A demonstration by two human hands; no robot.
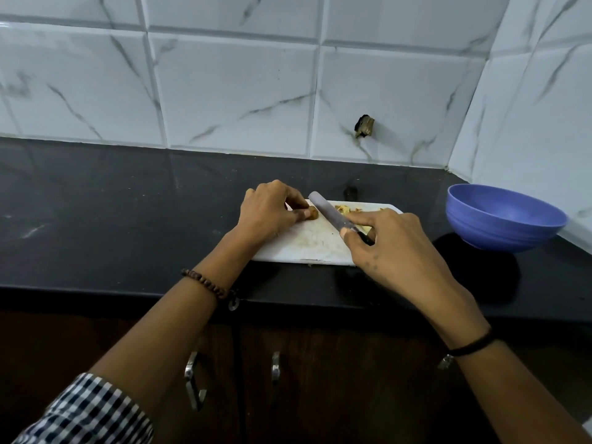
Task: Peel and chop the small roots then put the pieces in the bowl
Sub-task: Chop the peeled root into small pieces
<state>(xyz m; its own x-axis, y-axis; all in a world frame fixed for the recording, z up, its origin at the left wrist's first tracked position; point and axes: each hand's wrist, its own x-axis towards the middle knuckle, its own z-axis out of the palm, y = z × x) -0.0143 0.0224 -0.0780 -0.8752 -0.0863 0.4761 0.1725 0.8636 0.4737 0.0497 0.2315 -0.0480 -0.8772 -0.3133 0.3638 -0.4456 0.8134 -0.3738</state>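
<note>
Head-camera view of a black countertop (128, 213): the left hand (272, 214) pinches a small root (313, 214) near the far left corner of the white cutting board (310, 245), while the right hand (397, 248) grips a knife (326, 214), its blade just beside the root. Chopping looks to be the step in hand, with scraps (347, 209) along the board's far edge. Next the blade must drop clear of the fingertips, before pieces go into the blue bowl (506, 232) off the board's right edge.
</note>
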